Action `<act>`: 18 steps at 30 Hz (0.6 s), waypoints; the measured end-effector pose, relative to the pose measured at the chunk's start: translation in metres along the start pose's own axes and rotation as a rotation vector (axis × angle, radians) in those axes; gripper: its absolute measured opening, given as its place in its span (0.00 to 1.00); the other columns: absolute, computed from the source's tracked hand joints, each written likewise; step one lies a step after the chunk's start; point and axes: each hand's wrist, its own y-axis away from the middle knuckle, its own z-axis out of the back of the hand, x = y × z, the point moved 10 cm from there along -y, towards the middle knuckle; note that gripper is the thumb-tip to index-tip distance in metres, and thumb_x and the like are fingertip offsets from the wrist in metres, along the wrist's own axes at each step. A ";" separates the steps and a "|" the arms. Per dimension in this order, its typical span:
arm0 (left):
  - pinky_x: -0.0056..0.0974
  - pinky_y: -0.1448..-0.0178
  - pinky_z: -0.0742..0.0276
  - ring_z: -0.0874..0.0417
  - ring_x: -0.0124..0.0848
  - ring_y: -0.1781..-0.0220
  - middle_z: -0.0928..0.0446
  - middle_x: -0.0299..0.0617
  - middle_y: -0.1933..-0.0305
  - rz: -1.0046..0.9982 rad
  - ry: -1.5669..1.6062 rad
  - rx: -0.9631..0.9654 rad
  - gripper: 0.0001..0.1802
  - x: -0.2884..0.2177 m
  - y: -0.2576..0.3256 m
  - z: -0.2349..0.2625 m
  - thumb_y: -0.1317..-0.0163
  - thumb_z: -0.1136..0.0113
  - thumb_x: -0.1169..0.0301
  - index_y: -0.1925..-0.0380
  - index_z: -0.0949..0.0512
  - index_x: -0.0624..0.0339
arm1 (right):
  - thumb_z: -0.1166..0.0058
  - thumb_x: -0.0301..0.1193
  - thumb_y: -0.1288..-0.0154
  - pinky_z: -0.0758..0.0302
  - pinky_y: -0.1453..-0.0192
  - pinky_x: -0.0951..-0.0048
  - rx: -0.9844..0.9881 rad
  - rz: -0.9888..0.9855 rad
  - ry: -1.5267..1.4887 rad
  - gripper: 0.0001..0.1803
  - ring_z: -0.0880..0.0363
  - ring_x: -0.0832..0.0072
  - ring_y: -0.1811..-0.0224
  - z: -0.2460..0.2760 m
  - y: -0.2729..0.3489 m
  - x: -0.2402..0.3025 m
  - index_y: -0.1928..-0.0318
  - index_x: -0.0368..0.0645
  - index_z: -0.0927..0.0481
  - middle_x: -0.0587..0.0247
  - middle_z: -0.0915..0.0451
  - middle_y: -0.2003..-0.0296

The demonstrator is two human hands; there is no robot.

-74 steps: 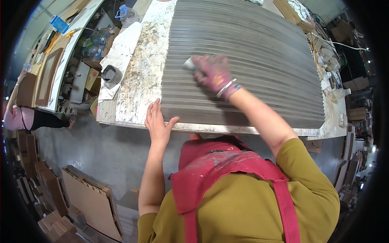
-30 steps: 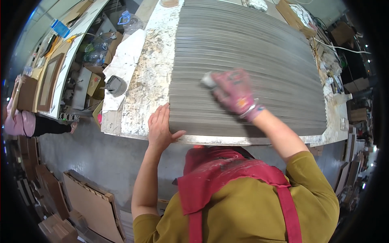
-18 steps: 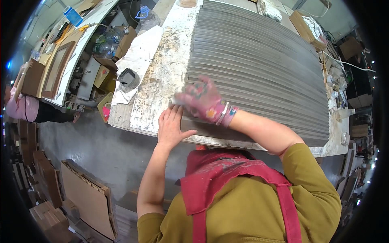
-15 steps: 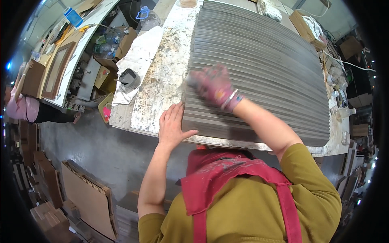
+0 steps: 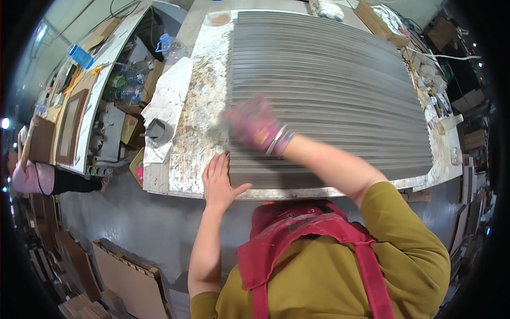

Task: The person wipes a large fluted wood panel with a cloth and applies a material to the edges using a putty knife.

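The ribbed grey-brown panel [image 5: 329,95] is laid flat across the upper centre and right of the frame, its ribs running roughly from left to right. It is supported by a stain-spotted pale board [image 5: 199,101], a strip of which is exposed along the panel's left side. The bare left hand [image 5: 217,185] is placed at the panel's near left corner, below the centre of the frame; its fingers are directed upward and kept close together, with the thumb spread wide toward the right. The right hand [image 5: 255,126], covered by a pink patterned glove, is seen over the panel's left margin (its outline is blurred, so whether the fingers are closed on anything cannot be told). A pale bracelet [image 5: 277,140] is worn at the right wrist. Left of the board, a dark-mouthed cup [image 5: 158,131] is set on a white cloth [image 5: 169,93], above which a clear jug [image 5: 172,49] is seen. At the upper right, white material is contained in a wooden box [image 5: 372,24]. At the left rim, a co-worker in a pink top [image 5: 36,178] is shown beside a brown frame [image 5: 71,127].
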 end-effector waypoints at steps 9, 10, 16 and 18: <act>0.48 0.25 0.48 0.40 0.51 0.28 0.38 0.56 0.31 0.061 0.252 -0.126 0.31 0.044 -0.019 0.027 0.38 0.48 0.72 0.34 0.39 0.70 | 0.49 0.38 0.40 0.38 0.40 0.43 0.014 -0.403 -0.129 0.14 0.20 0.56 0.59 0.014 0.021 -0.141 0.53 0.55 0.22 0.58 0.20 0.58; 0.46 0.26 0.46 0.37 0.50 0.30 0.36 0.56 0.32 0.038 0.354 -0.232 0.27 0.056 -0.036 0.033 0.34 0.53 0.73 0.35 0.38 0.70 | 0.49 0.38 0.40 0.38 0.38 0.46 0.020 -0.283 -0.190 0.13 0.20 0.61 0.58 0.023 0.017 -0.100 0.54 0.56 0.21 0.63 0.19 0.59; 0.47 0.28 0.44 0.39 0.53 0.30 0.37 0.58 0.32 0.012 0.151 -0.295 0.24 0.080 -0.146 0.043 0.29 0.55 0.67 0.37 0.36 0.69 | 0.48 0.42 0.40 0.39 0.37 0.51 -0.039 -0.491 -0.823 0.18 0.21 0.66 0.55 -0.057 0.055 -0.123 0.49 0.54 0.23 0.65 0.19 0.59; 0.48 0.28 0.44 0.39 0.53 0.30 0.38 0.58 0.32 -0.006 0.113 -0.263 0.24 0.071 -0.174 0.034 0.30 0.54 0.67 0.38 0.36 0.68 | 0.48 0.41 0.41 0.40 0.39 0.48 -0.144 -0.503 -0.081 0.20 0.21 0.63 0.54 0.020 0.089 -0.194 0.49 0.51 0.23 0.61 0.18 0.58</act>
